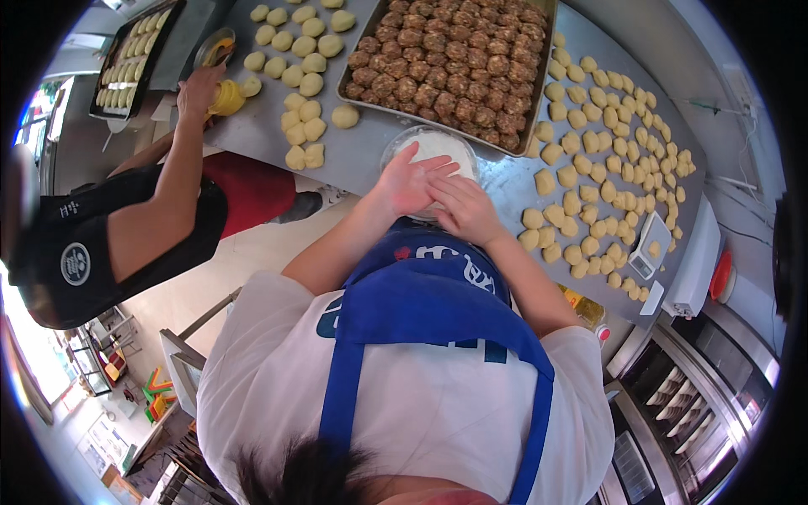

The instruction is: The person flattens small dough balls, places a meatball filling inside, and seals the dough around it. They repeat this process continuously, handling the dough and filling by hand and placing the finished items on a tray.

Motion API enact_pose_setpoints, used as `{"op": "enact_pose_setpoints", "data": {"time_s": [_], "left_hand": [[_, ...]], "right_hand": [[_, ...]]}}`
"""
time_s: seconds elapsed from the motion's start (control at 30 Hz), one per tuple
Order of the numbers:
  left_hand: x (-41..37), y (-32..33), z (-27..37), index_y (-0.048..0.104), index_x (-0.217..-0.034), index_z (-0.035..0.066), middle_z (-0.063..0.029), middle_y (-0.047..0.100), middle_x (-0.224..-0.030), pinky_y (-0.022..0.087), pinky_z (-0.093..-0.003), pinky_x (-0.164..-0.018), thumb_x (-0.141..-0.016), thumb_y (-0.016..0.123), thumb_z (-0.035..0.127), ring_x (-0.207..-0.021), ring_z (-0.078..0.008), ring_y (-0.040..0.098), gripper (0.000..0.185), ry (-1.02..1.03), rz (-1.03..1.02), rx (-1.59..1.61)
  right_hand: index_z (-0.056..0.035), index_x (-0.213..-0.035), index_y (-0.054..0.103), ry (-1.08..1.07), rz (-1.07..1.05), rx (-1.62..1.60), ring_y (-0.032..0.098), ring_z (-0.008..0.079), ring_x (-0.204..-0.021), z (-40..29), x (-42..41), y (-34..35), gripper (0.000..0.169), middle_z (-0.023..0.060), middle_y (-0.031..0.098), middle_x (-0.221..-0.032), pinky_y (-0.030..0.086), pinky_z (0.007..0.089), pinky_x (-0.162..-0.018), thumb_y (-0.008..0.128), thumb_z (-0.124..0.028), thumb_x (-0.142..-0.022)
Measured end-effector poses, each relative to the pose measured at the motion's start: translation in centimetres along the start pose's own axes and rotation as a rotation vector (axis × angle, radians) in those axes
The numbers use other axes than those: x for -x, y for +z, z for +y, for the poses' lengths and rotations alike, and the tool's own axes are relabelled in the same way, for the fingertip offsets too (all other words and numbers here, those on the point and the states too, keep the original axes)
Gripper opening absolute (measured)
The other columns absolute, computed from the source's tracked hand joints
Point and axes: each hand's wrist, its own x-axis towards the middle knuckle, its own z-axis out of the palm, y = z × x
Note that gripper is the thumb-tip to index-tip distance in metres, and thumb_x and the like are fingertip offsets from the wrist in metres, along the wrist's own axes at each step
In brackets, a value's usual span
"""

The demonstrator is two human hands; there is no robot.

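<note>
Both of my hands are over a clear bowl of white flour (431, 146) at the table's near edge. My left hand (413, 183) is palm up with its fingers spread and flour on the palm. The fingers of my right hand (466, 205) touch the fingers and palm of the left; I see nothing held in either. Just beyond the bowl, a metal tray (435, 120) is packed with balls of meat filling (454, 60). Rounded dough balls (314, 83) sit left of the tray, and many small dough pieces (571, 142) spread over the right side.
At left, a co-worker (158, 208) in black reaches over the table (353, 158), near a yellow container (228, 98) and a metal bowl (214, 47). A black tray of shaped dough (132, 60) lies beyond. A digital scale (649, 246) and an oil bottle (584, 309) are at right.
</note>
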Motion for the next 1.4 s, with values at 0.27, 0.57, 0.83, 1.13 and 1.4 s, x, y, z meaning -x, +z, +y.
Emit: {"op": "enact_pose_setpoints", "data": {"time_s": [0.27,0.57,0.83,1.13,1.4], "left_hand": [[1.8,-2.4,2.5,0.044,-0.136,-0.003,-0.0176,0.053,-0.138,0.038,-0.0478,-0.109,-0.103,0.037,0.035,-0.132,-0.0365,0.047,0.051,0.273,0.262,-0.021],[2.3,-1.6,-0.5,0.046,-0.135,-0.001,-0.0151,0.057,-0.132,0.042,-0.0469,-0.107,-0.103,0.038,0.031,-0.126,-0.0347,0.052,0.046,0.225,0.309,-0.089],[2.7,-1.5,-0.3,0.046,-0.136,0.000,-0.0147,0.055,-0.136,0.039,-0.0472,-0.108,-0.103,0.040,0.030,-0.130,-0.0342,0.049,0.045,0.260,0.292,-0.143],[-0.7,1.8,-4.1,0.046,-0.139,0.005,-0.0142,0.056,-0.134,0.042,-0.0463,-0.105,-0.104,0.039,0.037,-0.125,-0.0307,0.052,0.048,-0.046,0.151,-0.235],[0.1,8.6,-6.4,0.041,-0.144,0.012,-0.0100,0.050,-0.137,0.041,-0.0423,-0.107,-0.100,0.030,0.061,-0.125,-0.0235,0.051,0.067,0.087,0.047,-0.569]], "right_hand": [[-0.0102,-0.101,0.062,0.087,-0.102,0.173,0.057,0.0253,-0.100,2.8,8.2,1.4,0.035,0.0051,0.060,-0.103,0.045,0.0392,-0.086,0.074,-0.027,-0.073],[-0.0092,-0.107,0.062,0.365,0.205,0.374,0.059,0.0311,-0.090,9.5,6.4,-0.1,0.030,0.0109,0.061,-0.099,0.047,0.0423,-0.079,0.067,-0.014,-0.078],[-0.0076,-0.114,0.061,0.032,-0.135,0.143,0.060,0.0300,-0.096,5.9,9.3,-1.6,0.037,0.0118,0.062,-0.103,0.048,0.0414,-0.084,0.069,-0.015,-0.078],[-0.0055,-0.110,0.062,0.587,0.475,0.031,0.062,0.0315,-0.095,2.0,4.4,-3.7,0.035,0.0132,0.066,-0.102,0.048,0.0412,-0.085,0.073,-0.024,-0.082],[-0.0048,-0.119,0.057,0.265,0.482,-0.138,0.055,0.0364,-0.109,-2.4,-1.9,-6.6,0.043,0.0185,0.054,-0.128,0.042,0.0450,-0.094,0.064,-0.031,-0.085]]}}
